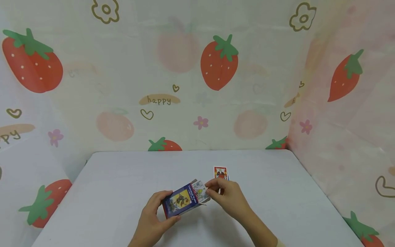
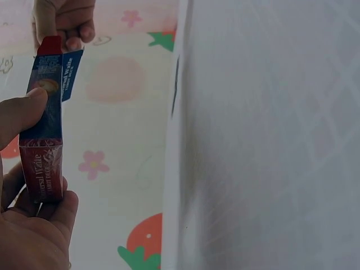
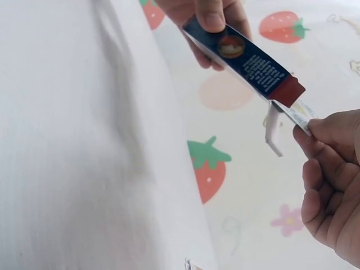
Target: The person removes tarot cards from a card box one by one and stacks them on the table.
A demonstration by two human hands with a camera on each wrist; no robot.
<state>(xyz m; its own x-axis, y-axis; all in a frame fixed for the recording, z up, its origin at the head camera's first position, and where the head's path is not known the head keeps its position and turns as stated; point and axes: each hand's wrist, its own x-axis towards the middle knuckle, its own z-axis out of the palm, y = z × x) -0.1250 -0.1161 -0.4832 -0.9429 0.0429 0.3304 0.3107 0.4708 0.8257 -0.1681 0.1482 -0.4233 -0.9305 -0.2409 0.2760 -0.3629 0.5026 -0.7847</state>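
My left hand (image 1: 153,213) grips a blue tarot card box (image 1: 180,201), its front picture facing up and its end tilted to the right. In the left wrist view the thumb presses on the box's narrow side (image 2: 45,121). A printed card (image 1: 200,191) sticks partway out of the open end, between the spread flaps. The thumb and index finger of my right hand (image 1: 230,197) pinch that card's outer edge; the right wrist view shows the card (image 3: 298,116) between the fingertips and a red flap (image 3: 287,91) beside it.
Just behind my right hand, a red-bordered card (image 1: 220,172) lies on the white table (image 1: 123,178), partly hidden by the fingers. Strawberry-printed cloth (image 1: 185,79) hangs along the table's back and both sides.
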